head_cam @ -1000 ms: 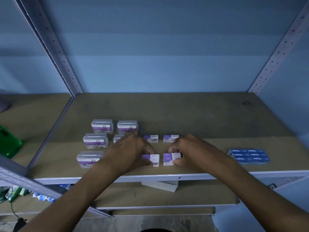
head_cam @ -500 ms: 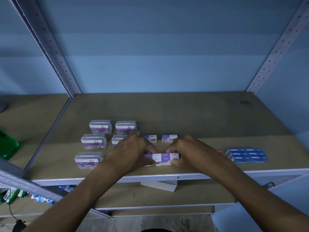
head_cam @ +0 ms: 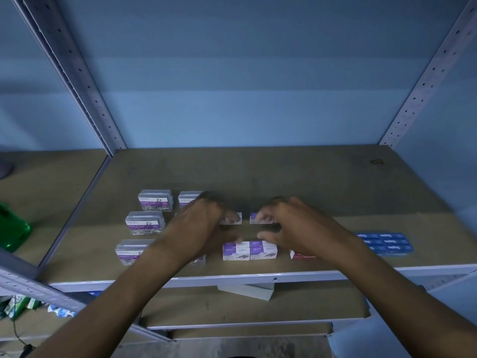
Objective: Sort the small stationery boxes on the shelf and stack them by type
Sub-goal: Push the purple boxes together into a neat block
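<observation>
Two short stacks of small purple-and-white staple boxes (head_cam: pixel 249 250) stand side by side, touching, near the shelf's front edge. Behind them lie two single purple boxes, the left one (head_cam: pixel 233 219) and the right one (head_cam: pixel 259 218). My left hand (head_cam: pixel 204 226) has its fingertips on the left box, and my right hand (head_cam: pixel 294 224) has its fingertips on the right one. Both thumbs hang apart in front. Several clear paper clip boxes (head_cam: pixel 145 223) sit in rows at the left, partly hidden by my left arm. At the right are a red box (head_cam: pixel 302 255) and stacked blue staple boxes (head_cam: pixel 384 242).
The brown shelf board (head_cam: pixel 284 177) runs back to a blue wall. Perforated metal uprights (head_cam: pixel 85 81) stand at both rear corners. A green plastic thing (head_cam: pixel 13 231) sits on the neighbouring shelf at the left. On the lower shelf lies a white box (head_cam: pixel 247 290).
Both hands pushed the two front stacks together, let go, and moved back to the two single purple boxes behind them.
</observation>
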The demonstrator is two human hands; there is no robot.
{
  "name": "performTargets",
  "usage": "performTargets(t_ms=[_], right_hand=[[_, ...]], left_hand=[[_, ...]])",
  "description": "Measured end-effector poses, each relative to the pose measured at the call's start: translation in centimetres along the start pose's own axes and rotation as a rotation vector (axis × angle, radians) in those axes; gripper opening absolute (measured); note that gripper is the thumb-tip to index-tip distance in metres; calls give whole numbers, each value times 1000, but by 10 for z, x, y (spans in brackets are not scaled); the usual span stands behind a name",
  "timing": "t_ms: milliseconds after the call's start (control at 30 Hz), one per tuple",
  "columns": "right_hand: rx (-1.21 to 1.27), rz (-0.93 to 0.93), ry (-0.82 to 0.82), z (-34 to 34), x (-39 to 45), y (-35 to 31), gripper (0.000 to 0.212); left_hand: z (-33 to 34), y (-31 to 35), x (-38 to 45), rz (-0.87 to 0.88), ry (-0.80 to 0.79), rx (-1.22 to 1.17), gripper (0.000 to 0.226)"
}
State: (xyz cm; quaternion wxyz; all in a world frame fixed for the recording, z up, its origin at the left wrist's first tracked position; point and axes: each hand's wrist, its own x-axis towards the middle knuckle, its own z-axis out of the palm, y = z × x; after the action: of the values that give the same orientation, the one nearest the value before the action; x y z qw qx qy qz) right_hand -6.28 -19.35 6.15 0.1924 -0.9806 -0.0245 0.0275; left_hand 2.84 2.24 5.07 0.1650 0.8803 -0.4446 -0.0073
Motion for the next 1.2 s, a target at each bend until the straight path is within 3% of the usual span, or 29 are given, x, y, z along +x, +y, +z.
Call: performTargets(t_ms=[100,267,600,800,1200], right_hand=[[-36,-19,71,-2,10,1,29],[-106,-14,73,12,24,7,29],[-63,-13,64,19,32,14,26],[-46,-51,126,4,23,11,26],[-19,-97,18,7,-1,4,25]], left_hand=[[-4,-2,6,-54,67,77,31],[2,-9,16,-84,11,192,28],[13,-20,24,-127,-23,116,12],[-5,-10,21,-130,48,46,9],[0,12,-1,-67,-4,60,21]])
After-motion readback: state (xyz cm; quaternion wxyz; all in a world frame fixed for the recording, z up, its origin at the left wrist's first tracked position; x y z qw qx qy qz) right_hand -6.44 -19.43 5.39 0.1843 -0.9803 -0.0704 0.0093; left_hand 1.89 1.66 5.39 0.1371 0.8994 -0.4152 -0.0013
